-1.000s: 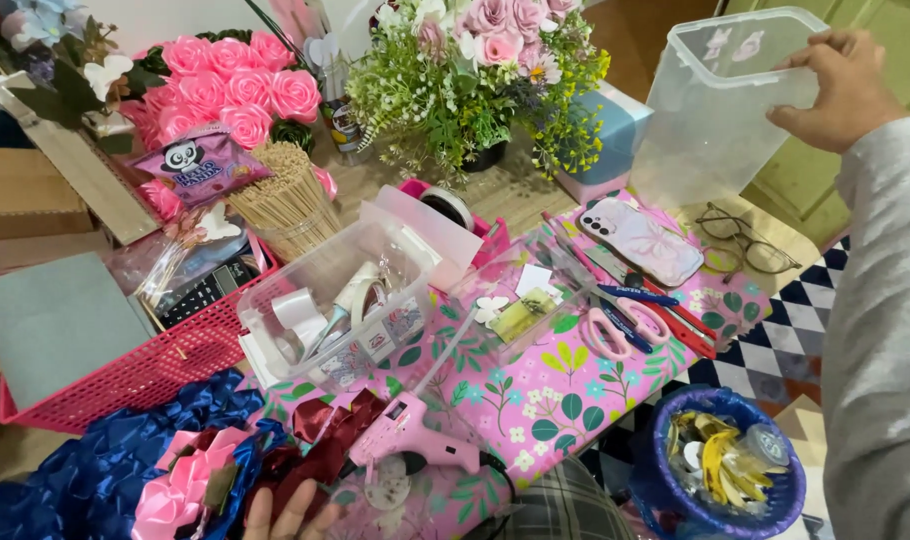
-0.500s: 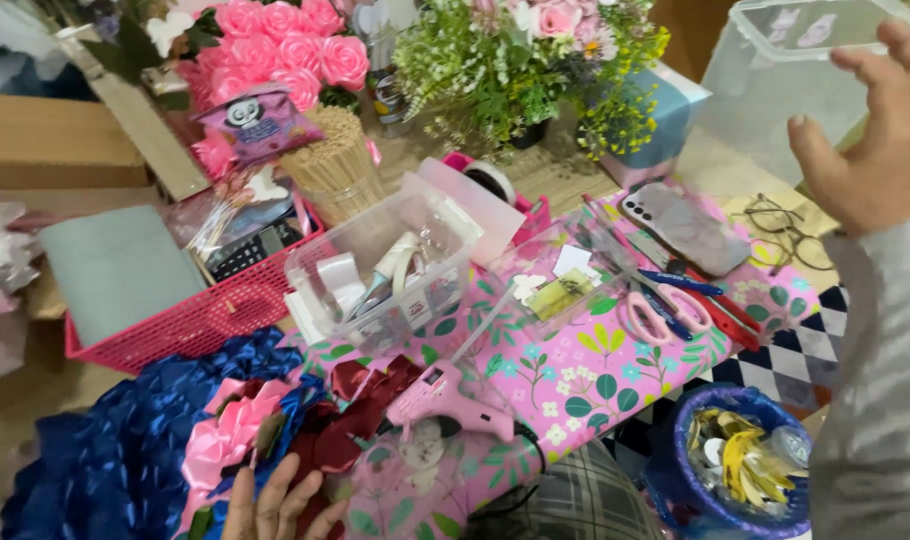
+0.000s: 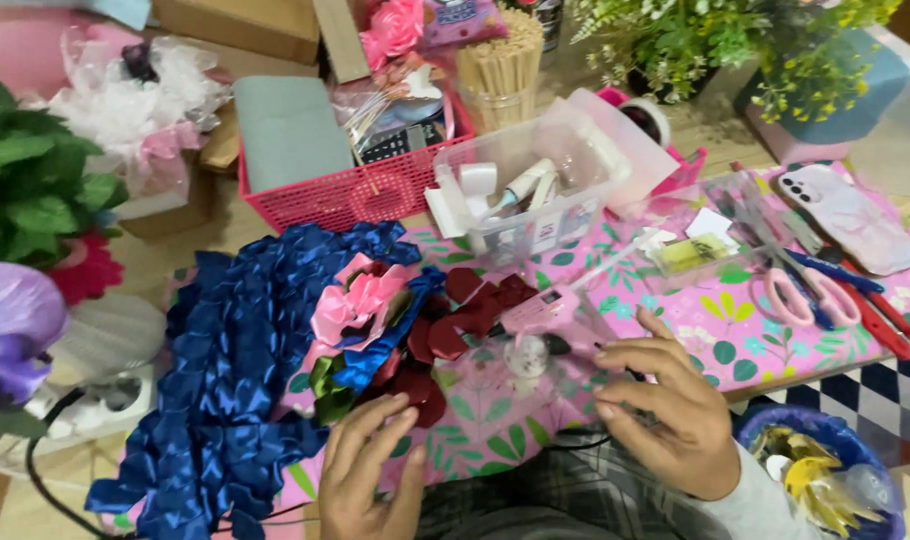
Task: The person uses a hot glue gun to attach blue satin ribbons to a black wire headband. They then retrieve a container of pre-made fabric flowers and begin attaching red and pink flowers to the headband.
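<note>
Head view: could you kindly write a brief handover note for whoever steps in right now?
Left hand open, empty, fingertips by the dark red ribbon petals.
Right hand open, empty, hovering beside the pink glue gun.
The blue ribbon pile lies to the left; the pink ribbon flower sits on it.
Done: pink flower looks formed.
Remaining: red petals lie loose, unjoined.

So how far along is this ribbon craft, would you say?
Partly done, by the look of it. A long blue ribbon ruffle lies finished, with a pink ribbon flower on it. The left hand rests by dark red ribbon pieces; the right hand hovers by the pink glue gun. Those loose red pieces seem still unassembled.
</note>
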